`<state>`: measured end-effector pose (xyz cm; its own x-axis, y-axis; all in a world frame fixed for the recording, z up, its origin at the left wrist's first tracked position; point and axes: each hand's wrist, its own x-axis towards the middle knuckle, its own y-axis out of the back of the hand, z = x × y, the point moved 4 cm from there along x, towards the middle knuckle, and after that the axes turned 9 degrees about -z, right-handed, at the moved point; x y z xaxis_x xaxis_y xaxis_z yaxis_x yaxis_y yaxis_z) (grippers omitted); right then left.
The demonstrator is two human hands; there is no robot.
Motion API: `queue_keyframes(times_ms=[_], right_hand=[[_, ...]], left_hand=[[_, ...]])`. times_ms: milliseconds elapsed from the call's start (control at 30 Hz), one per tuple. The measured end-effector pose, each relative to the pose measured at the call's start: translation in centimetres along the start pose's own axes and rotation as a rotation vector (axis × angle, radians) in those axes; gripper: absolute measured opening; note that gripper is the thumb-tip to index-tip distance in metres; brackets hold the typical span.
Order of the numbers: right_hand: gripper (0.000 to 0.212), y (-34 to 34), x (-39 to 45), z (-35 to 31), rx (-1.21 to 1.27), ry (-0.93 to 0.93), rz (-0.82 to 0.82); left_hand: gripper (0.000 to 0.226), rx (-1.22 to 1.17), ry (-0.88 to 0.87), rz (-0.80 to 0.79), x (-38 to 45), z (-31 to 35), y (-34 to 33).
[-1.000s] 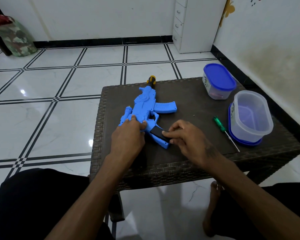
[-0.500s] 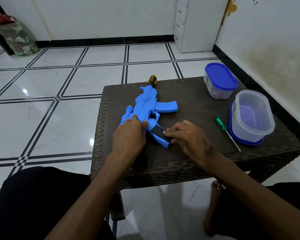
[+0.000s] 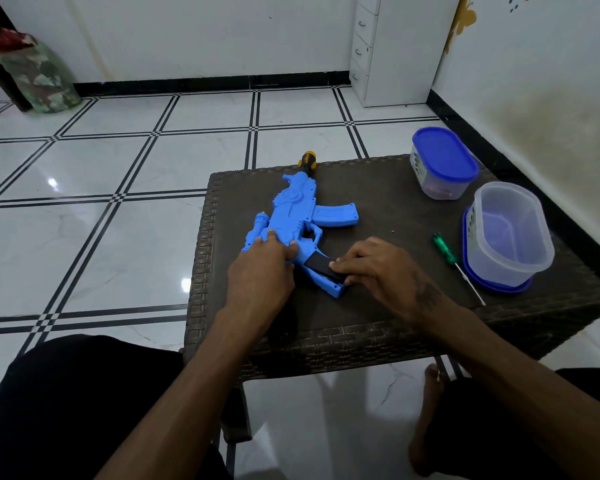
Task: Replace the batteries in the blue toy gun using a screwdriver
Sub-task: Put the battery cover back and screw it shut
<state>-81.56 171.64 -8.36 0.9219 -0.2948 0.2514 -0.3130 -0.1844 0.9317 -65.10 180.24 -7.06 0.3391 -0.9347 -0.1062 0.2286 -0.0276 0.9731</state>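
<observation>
1. The blue toy gun [image 3: 293,216] is lying flat on its side on the dark woven table [image 3: 388,327], barrel pointing away, with its yellow-and-black tip [image 3: 308,160] right at the far edge.
2. Left hand [image 3: 260,275] is pressing down on the gun's rear body, fingers curled over the blue plastic, so it's gripping the toy.
3. Right hand [image 3: 378,271] is just right of that, at the grip end. Its fingertips are pinching the black battery cover [image 3: 321,266] that sits in the handle; thumb looks tucked under the edge.
4. The two hands are close together, with only the handle between them.
5. The green-handled screwdriver [image 3: 445,249] lies loose on the table to the right of the right hand, nobody touching it.
6. Just past the screwdriver there's an open clear container [image 3: 510,233] standing on its blue lid [image 3: 492,287], and a closed blue-lidded tub [image 3: 442,164] further back.
</observation>
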Motion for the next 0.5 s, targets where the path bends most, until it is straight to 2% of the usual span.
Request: queue_keyframes(times_ms=[267,500], right_hand=[[0.026,-0.2,-0.2,-1.2,-0.073,-0.003,0.038],[0.048,0.4,-0.6,-1.2,-0.176,0.038,-0.037]], left_hand=[[0.038,0.014,0.009,-0.002,0.0,0.1,0.1],[0.038,-0.007,-0.004,-0.002,0.0,-0.1,0.0]])
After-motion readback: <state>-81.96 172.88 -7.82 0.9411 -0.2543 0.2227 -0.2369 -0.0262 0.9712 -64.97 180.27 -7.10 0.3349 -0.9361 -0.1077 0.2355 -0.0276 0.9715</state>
